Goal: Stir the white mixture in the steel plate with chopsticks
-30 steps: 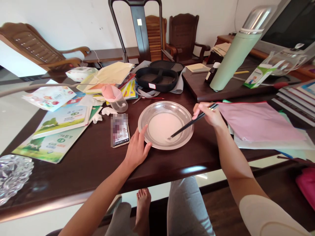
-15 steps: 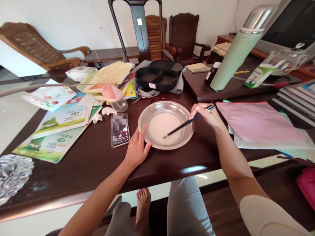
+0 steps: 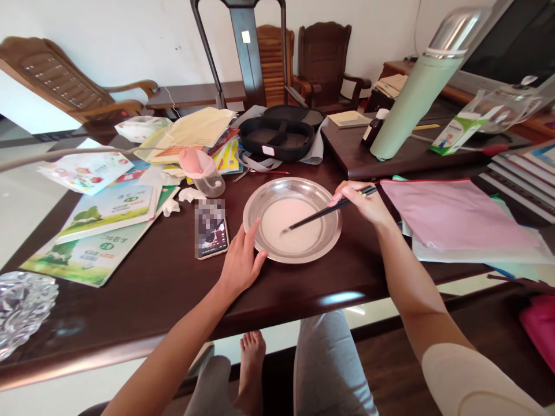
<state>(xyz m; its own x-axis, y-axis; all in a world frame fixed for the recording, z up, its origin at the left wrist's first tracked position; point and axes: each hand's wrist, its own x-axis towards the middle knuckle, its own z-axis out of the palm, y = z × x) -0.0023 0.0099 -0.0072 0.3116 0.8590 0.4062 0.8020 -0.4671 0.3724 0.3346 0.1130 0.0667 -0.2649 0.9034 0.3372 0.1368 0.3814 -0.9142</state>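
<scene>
A round, shallow metal dish (image 3: 318, 249) stands on the dark table, with pale whitish contents (image 3: 290, 214) across its bottom. At its near left rim, my left hand (image 3: 241, 260) holds the edge, index finger over the rim and thumb against the near side. My right hand (image 3: 362, 202) is closed around a pair of black chopsticks (image 3: 314, 215), held slanting down to the left. Their tips meet the pale contents left of the dish's middle. Beside my left hand lies a phone (image 3: 212, 228) with its screen lit and partly blurred out.
Left of the dish are a pink-lidded cup (image 3: 202, 170), booklets (image 3: 95, 248) and a crystal bowl (image 3: 26, 312). Behind it sits an open black case (image 3: 277, 138). To the right are a pink pouch (image 3: 451, 211) and a tall green thermos (image 3: 416, 98).
The chopstick tips have moved left and slightly up within the dish. My right hand has shifted slightly left with them. My left hand and the dish stay in place.
</scene>
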